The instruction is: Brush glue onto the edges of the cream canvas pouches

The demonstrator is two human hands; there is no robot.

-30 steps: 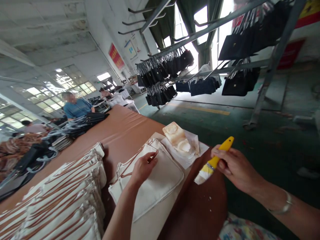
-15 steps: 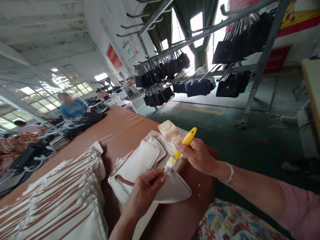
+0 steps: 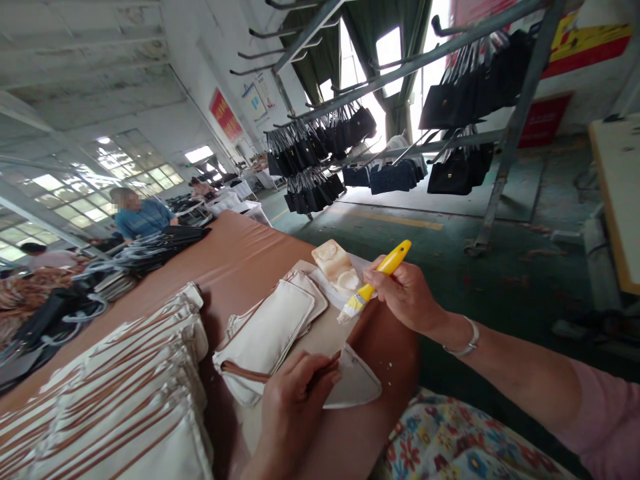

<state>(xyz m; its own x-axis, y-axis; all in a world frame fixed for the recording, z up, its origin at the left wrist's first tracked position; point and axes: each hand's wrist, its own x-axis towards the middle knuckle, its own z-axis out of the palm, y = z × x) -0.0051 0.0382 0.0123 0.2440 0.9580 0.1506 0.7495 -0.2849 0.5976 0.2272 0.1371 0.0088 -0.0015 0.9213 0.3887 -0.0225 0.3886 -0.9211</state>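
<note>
My right hand point(image 3: 405, 290) is closed round a yellow-handled brush point(image 3: 393, 260), its bristles smeared white and pointing down-left. Beyond the bristles, a yellowed container point(image 3: 334, 261) with white paste at its near end rests on the table. My left hand point(image 3: 299, 393) pinches the brown-edged part of a white fabric piece point(image 3: 359, 381) near the table's front corner. Its fingertips are partly hidden by the material. Beside that hand lie a few stacked cream pieces point(image 3: 273, 327) with brown trim.
A long row of cream pieces with brown straps point(image 3: 125, 393) covers the left side of the brown table point(image 3: 240, 250). Black bags point(image 3: 300, 150) hang on a metal rack beyond. A person in blue point(image 3: 143, 217) is at the far left.
The brush has moved up and right, off the fabric my left hand holds. My left hand has shifted slightly down, and the held brown edge is now apart from the bristles.
</note>
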